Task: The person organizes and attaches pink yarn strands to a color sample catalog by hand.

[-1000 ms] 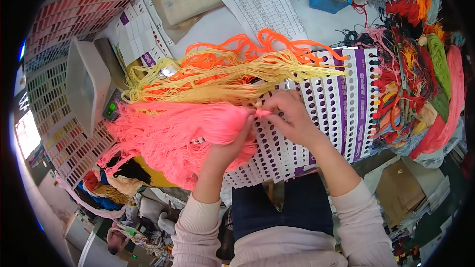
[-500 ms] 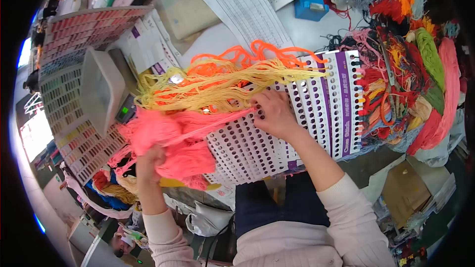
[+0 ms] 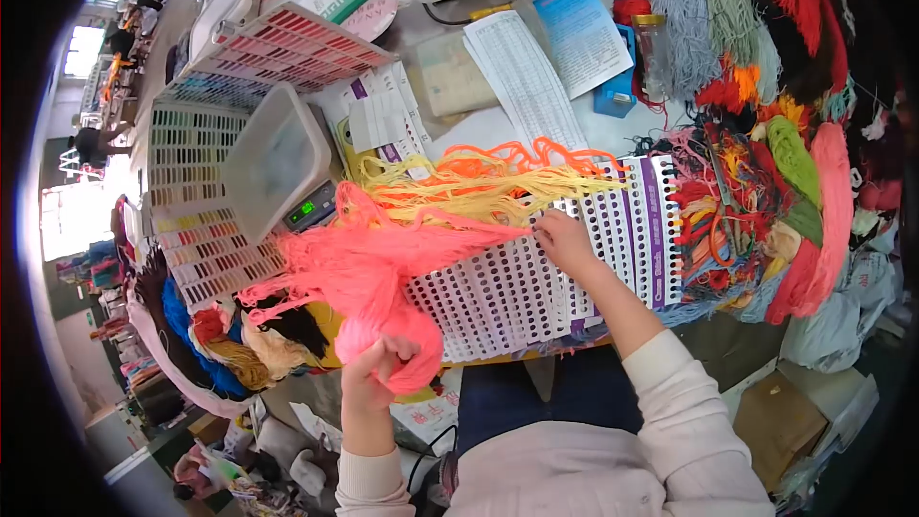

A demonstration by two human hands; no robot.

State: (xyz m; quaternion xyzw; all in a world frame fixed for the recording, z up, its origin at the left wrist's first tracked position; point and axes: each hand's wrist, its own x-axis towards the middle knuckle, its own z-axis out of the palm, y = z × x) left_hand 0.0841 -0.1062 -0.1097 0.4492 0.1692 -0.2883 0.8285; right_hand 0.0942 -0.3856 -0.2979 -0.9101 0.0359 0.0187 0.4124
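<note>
My left hand (image 3: 371, 370) is closed on the looped end of a coral-pink yarn skein (image 3: 369, 254), low at the table's front edge. The strands spread over the table and narrow to a point at my right hand (image 3: 565, 237), whose fingers pinch their tip over the white punched cards (image 3: 488, 302). Behind the pink yarn lies yellow yarn (image 3: 517, 187), its strands reaching across the cards' upper part. Orange yarn (image 3: 546, 151) shows just beyond the yellow. A card with a purple stripe (image 3: 659, 239) is at the right end of the row.
A colour chart (image 3: 196, 153) stands at the left beside a translucent tub (image 3: 278, 163) and a scale with a green display (image 3: 308, 211). Printed sheets (image 3: 526, 72) and a blue dispenser (image 3: 617, 81) lie at the back. Tangled yarns (image 3: 732, 211) and hanging skeins (image 3: 833, 220) crowd the right.
My left hand has moved right and toward my body, drawing the looped end of the pink skein along. My right hand still holds the tip. The camera view has shifted.
</note>
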